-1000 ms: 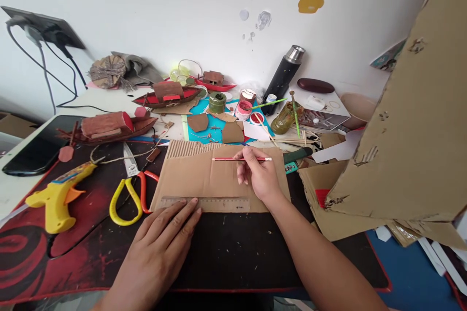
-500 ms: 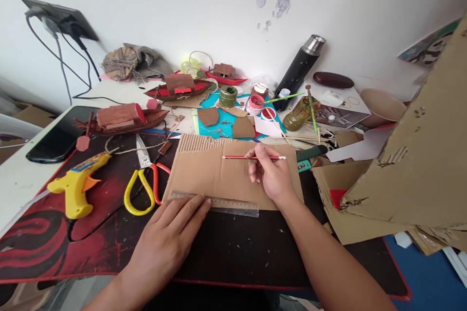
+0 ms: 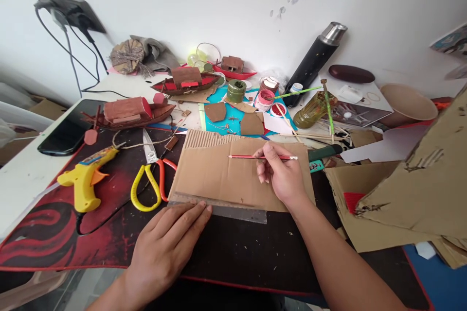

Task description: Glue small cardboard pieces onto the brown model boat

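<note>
My left hand (image 3: 171, 238) lies flat with its fingers stretched out on a clear ruler (image 3: 239, 213). The ruler runs along the near edge of a piece of brown cardboard (image 3: 215, 170), partly overhanging it. Between the fingers of my right hand (image 3: 279, 172) is a red pencil (image 3: 244, 157), held nearly level above the cardboard with its point to the left. The cardboard's far left corner shows bare corrugation. Left of it lie scissors (image 3: 149, 175) with yellow and orange handles.
A yellow glue gun (image 3: 85, 180) and a black phone (image 3: 67, 129) lie at left. Model boats (image 3: 127, 109), paint jars (image 3: 236, 91) and a black flask (image 3: 314, 63) stand behind the cardboard. Large cardboard pieces (image 3: 412, 194) rise at right.
The ruler has slid towards me, so more of it overhangs the cardboard's near edge. The pencil stays in my right hand. The whole view has shifted slightly.
</note>
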`<state>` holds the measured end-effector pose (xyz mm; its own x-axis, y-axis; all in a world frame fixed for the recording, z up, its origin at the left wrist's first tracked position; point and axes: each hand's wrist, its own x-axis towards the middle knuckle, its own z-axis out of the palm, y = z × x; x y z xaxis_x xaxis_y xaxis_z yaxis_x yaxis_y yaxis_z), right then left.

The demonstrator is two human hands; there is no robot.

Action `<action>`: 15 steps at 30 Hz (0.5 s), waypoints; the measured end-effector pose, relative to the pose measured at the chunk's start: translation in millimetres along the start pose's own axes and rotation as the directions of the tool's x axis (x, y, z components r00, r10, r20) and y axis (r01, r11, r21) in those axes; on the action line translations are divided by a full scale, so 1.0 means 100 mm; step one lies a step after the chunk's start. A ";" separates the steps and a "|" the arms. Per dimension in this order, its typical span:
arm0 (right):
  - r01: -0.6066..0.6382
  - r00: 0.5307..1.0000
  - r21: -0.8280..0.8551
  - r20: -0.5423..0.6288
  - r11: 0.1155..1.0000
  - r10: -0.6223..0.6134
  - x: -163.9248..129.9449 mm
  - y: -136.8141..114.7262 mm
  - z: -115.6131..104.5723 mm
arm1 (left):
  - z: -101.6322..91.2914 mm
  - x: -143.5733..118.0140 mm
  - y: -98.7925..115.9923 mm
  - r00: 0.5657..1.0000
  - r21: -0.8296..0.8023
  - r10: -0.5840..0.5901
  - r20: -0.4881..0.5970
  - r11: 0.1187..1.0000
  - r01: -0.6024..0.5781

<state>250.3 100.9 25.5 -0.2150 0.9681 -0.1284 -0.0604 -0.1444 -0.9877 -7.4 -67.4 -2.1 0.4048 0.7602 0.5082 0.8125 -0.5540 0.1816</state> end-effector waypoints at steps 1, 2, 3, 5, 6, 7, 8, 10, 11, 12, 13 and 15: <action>-0.001 1.000 0.003 0.002 1.000 0.001 0.00 -0.01 0.00 | 0.00 0.00 0.00 1.000 0.002 -0.001 -0.005 1.000 0.001; -0.001 1.000 0.006 0.003 1.000 0.001 0.00 -0.01 0.01 | -0.01 0.01 0.01 1.000 0.007 -0.005 -0.014 1.000 0.005; -0.002 1.000 0.009 0.005 1.000 0.002 0.00 -0.02 0.01 | 0.00 0.01 0.02 1.000 0.015 -0.011 -0.027 1.000 0.011; -0.007 1.000 0.019 0.006 1.000 0.007 0.00 -0.02 0.01 | 0.00 0.03 0.04 0.998 0.026 -0.028 -0.055 0.999 0.029; -0.011 1.000 0.026 0.007 1.000 0.011 -0.01 -0.02 0.01 | 0.00 0.04 0.04 0.997 0.032 -0.035 -0.069 0.999 0.037; -0.015 1.000 0.034 0.009 0.999 0.015 -0.01 -0.02 0.01 | 0.01 0.04 0.05 0.996 0.036 -0.039 -0.078 0.998 0.042; -0.020 1.000 0.040 0.012 0.999 0.020 -0.01 -0.02 0.01 | 0.01 0.04 0.05 0.996 0.039 -0.040 -0.079 0.998 0.043; -0.025 1.000 0.050 0.019 0.998 0.024 -0.02 -0.02 0.01 | 0.00 0.04 0.05 0.996 0.044 -0.037 -0.076 0.998 0.040; -0.025 0.999 0.052 0.023 0.998 0.024 -0.02 -0.01 0.01 | 0.00 0.03 0.05 0.997 0.046 -0.036 -0.074 0.998 0.039; -0.023 0.999 0.051 0.026 0.998 0.022 -0.02 -0.01 0.01 | -0.01 0.03 0.04 0.997 0.046 -0.035 -0.071 0.998 0.038; -0.020 0.999 0.049 0.028 0.999 0.018 -0.02 -0.01 0.00 | -0.01 0.03 0.04 0.997 0.046 -0.034 -0.068 0.998 0.037; -0.013 0.999 0.039 0.032 0.999 0.011 -0.02 -0.01 0.00 | -0.02 0.02 0.03 0.998 0.047 -0.032 -0.063 0.998 0.035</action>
<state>251.0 98.8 26.9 -0.2464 0.9595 -0.1366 -0.0956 -0.1644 -0.9818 -4.7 -68.3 1.7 0.3515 0.7548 0.5538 0.8450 -0.5105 0.1595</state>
